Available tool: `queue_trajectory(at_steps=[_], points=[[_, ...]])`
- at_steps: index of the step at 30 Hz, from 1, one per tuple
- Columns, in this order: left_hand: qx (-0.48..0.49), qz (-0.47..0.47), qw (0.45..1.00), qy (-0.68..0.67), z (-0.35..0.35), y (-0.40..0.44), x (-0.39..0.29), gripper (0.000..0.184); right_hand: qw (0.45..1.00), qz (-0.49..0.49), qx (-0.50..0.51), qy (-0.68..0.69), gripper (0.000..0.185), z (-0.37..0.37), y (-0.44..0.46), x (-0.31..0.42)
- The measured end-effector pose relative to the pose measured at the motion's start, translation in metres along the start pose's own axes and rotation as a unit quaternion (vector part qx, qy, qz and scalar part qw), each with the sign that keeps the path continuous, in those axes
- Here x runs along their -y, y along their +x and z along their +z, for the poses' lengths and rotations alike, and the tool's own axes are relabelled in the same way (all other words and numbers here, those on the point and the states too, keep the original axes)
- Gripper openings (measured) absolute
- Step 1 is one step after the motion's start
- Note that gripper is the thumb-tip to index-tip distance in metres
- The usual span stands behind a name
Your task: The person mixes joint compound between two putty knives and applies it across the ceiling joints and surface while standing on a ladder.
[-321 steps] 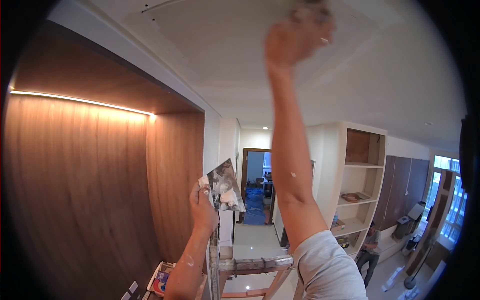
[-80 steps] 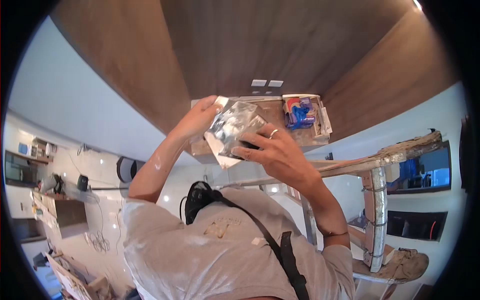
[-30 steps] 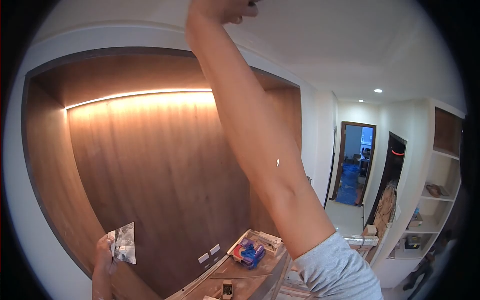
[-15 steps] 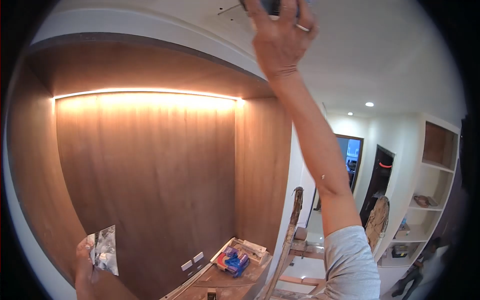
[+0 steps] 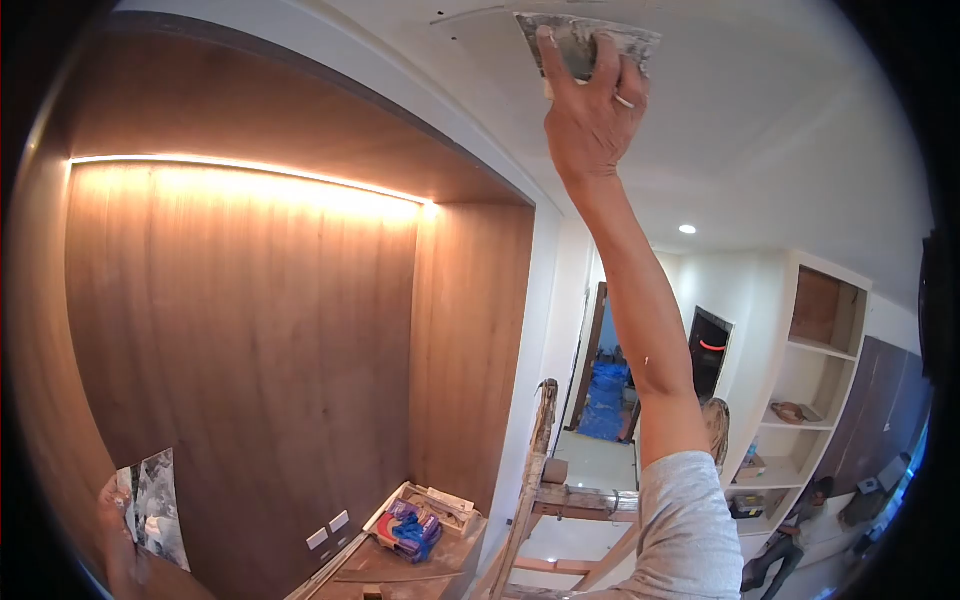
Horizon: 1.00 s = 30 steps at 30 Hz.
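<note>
My right hand (image 5: 597, 115) is raised overhead, its fingers spread over a wide putty blade (image 5: 570, 45) that lies against the white ceiling (image 5: 760, 110). A ring shows on one of its fingers. Low at the far left, my left hand (image 5: 115, 510) grips a flat metal plate (image 5: 158, 510) smeared with white putty. The plate is tilted upright in front of the wood panelling. Near the blade, a thin line and small dark spots mark the ceiling.
A wooden ladder (image 5: 590, 500) stands below my right arm. Left of it, a ledge (image 5: 420, 580) bears a box with blue and purple packets (image 5: 408, 530). White shelves (image 5: 795, 440) stand at the right, with a seated person (image 5: 790, 535) beyond. A lit wooden niche (image 5: 250, 350) fills the left.
Since half a second ago the view has turned right. My right hand's blade now shows fully against the ceiling. My left hand still holds the plate, now nearer the left edge.
</note>
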<state>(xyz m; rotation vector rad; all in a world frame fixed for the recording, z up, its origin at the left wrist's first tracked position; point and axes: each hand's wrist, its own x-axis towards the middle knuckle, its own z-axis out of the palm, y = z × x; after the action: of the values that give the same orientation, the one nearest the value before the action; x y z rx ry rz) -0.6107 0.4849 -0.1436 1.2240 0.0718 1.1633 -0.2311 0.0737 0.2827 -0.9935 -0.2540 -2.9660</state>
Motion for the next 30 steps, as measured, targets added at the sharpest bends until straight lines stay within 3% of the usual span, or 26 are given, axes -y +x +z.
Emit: queue_trajectory(at_steps=[3, 9, 15, 18, 20, 21, 24, 26, 29, 30], points=[[-0.006, 0.008, 1.000, 0.020, -0.004, 0.000, 0.002, 0.034, 0.982, -0.020, -0.176, 0.064, 0.048, 0.024, 0.023, -0.014], [0.049, 0.016, 0.996, 0.067, -0.015, 0.008, 0.002, 0.038, 0.987, -0.087, -0.105, -0.082, 0.050, 0.077, -0.005, -0.060], [0.020, -0.004, 0.999, 0.039, 0.011, -0.006, -0.011, 0.043, 0.987, 0.075, 0.047, 0.138, 0.056, 0.028, -0.053, -0.043], [0.010, -0.020, 0.999, 0.044, 0.000, -0.004, -0.006, 0.045, 0.935, 0.269, -0.124, 0.196, 0.056, 0.002, 0.000, -0.012], [-0.038, -0.018, 0.999, 0.035, 0.010, -0.008, -0.009, 0.037, 0.930, 0.235, -0.173, 0.225, 0.057, 0.024, 0.026, -0.014], [-0.008, -0.025, 0.999, 0.045, 0.005, -0.005, -0.009, 0.042, 0.925, 0.217, -0.198, 0.240, 0.057, 0.037, 0.038, -0.014], [0.042, -0.037, 0.996, 0.065, -0.007, -0.003, -0.008, 0.050, 0.909, 0.341, -0.161, 0.179, 0.056, 0.049, 0.059, 0.073], [0.030, -0.029, 0.997, 0.065, -0.001, -0.004, -0.008, 0.048, 0.940, 0.312, -0.011, 0.140, 0.054, 0.056, 0.039, 0.114], [0.030, -0.025, 0.998, 0.058, 0.002, -0.005, -0.010, 0.045, 0.975, 0.142, 0.032, 0.168, 0.056, 0.054, 0.004, 0.137], [0.023, -0.023, 0.998, 0.054, 0.002, -0.005, -0.010, 0.045, 0.974, 0.138, 0.049, 0.171, 0.055, 0.040, 0.006, 0.135]])
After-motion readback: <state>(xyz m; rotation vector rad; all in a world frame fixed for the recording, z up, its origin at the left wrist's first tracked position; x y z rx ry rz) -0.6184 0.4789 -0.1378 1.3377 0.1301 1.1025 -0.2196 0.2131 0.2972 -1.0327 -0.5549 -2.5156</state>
